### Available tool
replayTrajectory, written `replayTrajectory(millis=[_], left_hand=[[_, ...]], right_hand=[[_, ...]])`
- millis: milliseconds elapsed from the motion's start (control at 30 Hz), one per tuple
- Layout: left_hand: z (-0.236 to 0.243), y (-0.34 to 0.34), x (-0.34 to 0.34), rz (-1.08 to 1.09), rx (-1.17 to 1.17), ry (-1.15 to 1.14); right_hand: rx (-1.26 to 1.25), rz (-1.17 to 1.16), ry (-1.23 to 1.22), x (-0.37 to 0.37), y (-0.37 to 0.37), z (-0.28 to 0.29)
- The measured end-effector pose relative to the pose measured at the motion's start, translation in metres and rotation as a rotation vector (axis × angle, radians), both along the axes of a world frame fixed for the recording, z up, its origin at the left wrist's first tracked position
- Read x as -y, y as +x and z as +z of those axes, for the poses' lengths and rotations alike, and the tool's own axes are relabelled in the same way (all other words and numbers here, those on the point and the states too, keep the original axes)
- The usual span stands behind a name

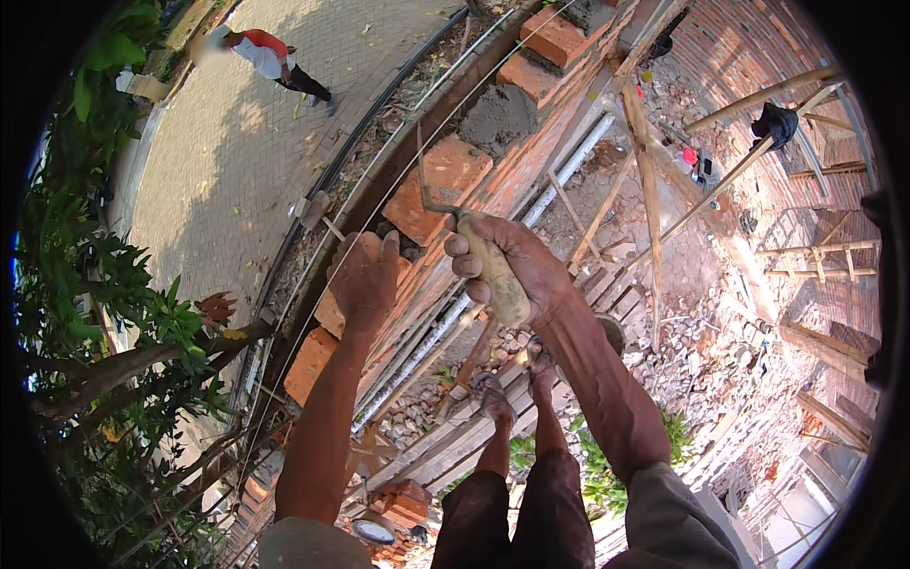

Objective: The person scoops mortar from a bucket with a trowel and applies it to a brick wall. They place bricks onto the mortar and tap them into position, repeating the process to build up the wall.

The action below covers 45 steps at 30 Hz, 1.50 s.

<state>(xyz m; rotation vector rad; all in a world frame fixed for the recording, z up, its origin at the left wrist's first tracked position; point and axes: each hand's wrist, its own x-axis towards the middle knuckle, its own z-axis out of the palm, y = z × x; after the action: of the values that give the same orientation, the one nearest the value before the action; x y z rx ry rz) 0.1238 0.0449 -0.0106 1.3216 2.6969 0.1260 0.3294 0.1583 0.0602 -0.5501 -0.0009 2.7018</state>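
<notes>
My right hand [502, 261] is wrapped round the pale, worn handle of a trowel [495, 284]. Its thin blade appears nearly edge-on, in front of an orange brick [455, 175] on top of the wall. On the left, my left hand [365, 280] grips a brick [330, 315] in the same row, fingers bent over it and partly hidden. Dark mortar shows between that brick and the one near the trowel. Farther along the wall top lies a heap of wet grey mortar [500, 119].
A string line [384, 197] runs along the wall's outer side. More bricks [555, 36] continue beyond the mortar. My feet stand on wooden planks [445, 441]; rubble [701, 370] and timber props [645, 180] lie right. A person [265, 57] is on the paved road [209, 142].
</notes>
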Motion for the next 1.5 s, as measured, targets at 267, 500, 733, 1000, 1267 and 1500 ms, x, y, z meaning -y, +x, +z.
replayTrajectory(millis=[267,500,733,1000,1267,1500], left_hand=[[0.004,-0.002,-0.001,0.088,0.080,-0.067],[0.005,0.006,-0.002,0.106,0.056,0.008],[0.002,0.003,-0.001,-0.047,-0.150,0.171],[0.013,0.004,-0.003,0.065,0.097,0.023],[0.002,0.000,-0.003,-0.015,-0.016,0.122],[0.004,0.002,-0.002,0.071,-0.031,0.003]], right_hand=[[0.092,-0.374,-0.092,-0.054,-0.071,-0.031],[0.098,-0.416,-0.002,-0.065,-0.029,-0.009],[0.600,-0.471,0.593,0.020,0.021,-0.013],[0.589,-0.481,0.284,0.025,0.034,-0.080],[0.578,-0.517,0.371,0.012,0.011,-0.097],[0.688,-0.477,0.529,-0.008,-0.008,-0.096]])
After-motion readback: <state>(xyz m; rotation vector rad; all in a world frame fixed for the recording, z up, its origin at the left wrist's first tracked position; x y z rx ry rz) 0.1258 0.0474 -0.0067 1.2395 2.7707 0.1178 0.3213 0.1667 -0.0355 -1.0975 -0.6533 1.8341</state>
